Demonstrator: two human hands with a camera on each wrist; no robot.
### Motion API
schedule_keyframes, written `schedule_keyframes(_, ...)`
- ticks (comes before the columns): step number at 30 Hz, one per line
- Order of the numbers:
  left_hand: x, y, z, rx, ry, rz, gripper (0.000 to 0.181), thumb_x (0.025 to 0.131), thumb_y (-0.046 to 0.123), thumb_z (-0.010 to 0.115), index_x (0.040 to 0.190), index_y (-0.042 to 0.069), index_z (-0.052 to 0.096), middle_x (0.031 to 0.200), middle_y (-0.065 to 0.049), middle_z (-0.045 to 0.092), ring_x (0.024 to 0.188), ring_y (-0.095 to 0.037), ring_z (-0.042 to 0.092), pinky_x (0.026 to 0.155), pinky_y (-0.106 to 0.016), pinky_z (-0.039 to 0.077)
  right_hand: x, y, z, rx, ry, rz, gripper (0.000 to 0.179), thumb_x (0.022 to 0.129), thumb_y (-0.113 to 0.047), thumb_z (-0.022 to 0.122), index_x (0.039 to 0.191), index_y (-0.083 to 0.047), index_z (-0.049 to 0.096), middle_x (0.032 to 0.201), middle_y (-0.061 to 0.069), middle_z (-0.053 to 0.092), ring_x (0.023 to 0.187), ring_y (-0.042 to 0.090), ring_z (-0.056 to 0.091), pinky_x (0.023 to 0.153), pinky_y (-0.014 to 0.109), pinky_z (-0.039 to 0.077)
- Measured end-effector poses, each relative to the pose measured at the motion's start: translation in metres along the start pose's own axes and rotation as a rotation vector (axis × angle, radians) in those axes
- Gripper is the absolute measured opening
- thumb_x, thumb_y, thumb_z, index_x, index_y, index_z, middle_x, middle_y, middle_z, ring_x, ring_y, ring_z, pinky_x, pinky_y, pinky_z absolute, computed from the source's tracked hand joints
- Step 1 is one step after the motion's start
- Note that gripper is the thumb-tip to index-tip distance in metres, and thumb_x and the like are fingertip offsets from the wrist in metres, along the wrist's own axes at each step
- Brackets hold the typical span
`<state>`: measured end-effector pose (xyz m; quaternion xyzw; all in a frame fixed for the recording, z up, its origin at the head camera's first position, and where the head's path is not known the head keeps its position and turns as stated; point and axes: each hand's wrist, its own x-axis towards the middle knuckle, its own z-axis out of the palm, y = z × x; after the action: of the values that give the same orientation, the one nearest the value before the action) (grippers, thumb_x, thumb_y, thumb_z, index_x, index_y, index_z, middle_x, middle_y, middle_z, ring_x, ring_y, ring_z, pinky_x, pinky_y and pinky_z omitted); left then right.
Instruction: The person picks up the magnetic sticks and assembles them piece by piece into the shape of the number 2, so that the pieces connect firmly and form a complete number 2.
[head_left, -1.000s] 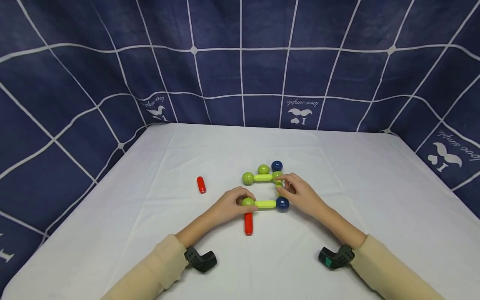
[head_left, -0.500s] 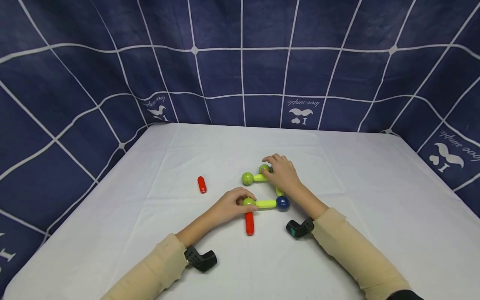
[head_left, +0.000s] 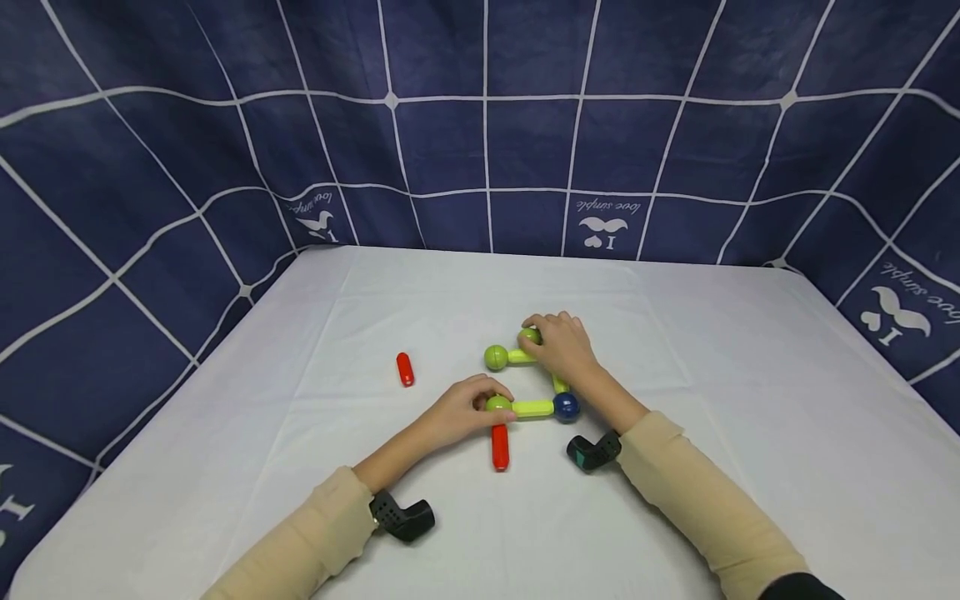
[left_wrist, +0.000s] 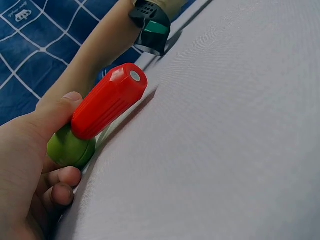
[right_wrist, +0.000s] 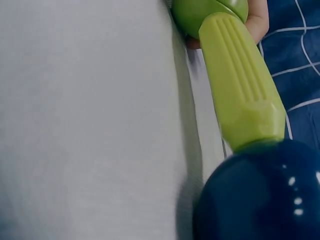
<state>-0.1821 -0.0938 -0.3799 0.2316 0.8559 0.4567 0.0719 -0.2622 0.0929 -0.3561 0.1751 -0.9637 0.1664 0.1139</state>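
Observation:
In the head view my left hand pinches a green ball at the near left of a building-toy frame. A red rod sticks out from that ball. A yellow-green rod links it to a dark blue ball. Another yellow-green rod leads back from the blue ball to beneath my right hand. That hand grips a green ball at the back, thumb in front and fingers behind. My right hand hides the frame's far-right corner.
A loose red rod lies to the left on the white-covered table. At the frame's back left sits another green ball, joined to a short yellow-green rod. A blue gridded curtain stands behind the table.
My right hand has moved back and left from the frame's right-side rod, and its fingers have come down onto the back green ball. It covers the rear blue ball. My left hand stays put.

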Motion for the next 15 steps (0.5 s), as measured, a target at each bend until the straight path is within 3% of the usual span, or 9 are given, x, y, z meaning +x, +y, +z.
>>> schedule_keyframes(6,0.001,-0.002,0.001,0.005,0.011,0.005,0.022,0.080,0.030,0.069,0.097,0.016,0.065,0.078,0.001,0.048,0.071,-0.011,0.042,0.061,-0.019,0.034,-0.011,-0.005,-0.005,0.185,0.093,-0.016,0.036,0.086,-0.038,0.057,0.112,-0.013,0.062,0.099,0.007,0.064,0.079,0.019,0.053,0.069,0.031,0.042)
schedule_keyframes(11,0.001,-0.003,0.001,0.005,0.022,0.021,0.022,0.080,0.030,0.068,0.097,0.016,0.066,0.080,0.001,0.051,0.072,-0.011,0.042,0.063,-0.019,0.035,-0.030,-0.011,-0.013,0.395,0.119,-0.046,0.035,0.087,-0.033,0.059,0.114,-0.010,0.060,0.102,0.007,0.059,0.078,0.017,0.055,0.067,0.028,0.046)
schedule_keyframes(15,0.001,-0.003,0.001,0.001,0.023,0.008,0.022,0.080,0.030,0.068,0.097,0.016,0.066,0.085,0.001,0.055,0.074,-0.011,0.043,0.064,-0.020,0.036,-0.051,-0.015,-0.018,0.488,0.112,-0.103,0.031,0.085,-0.024,0.063,0.112,-0.009,0.059,0.101,0.006,0.056,0.077,0.014,0.056,0.068,0.025,0.048)
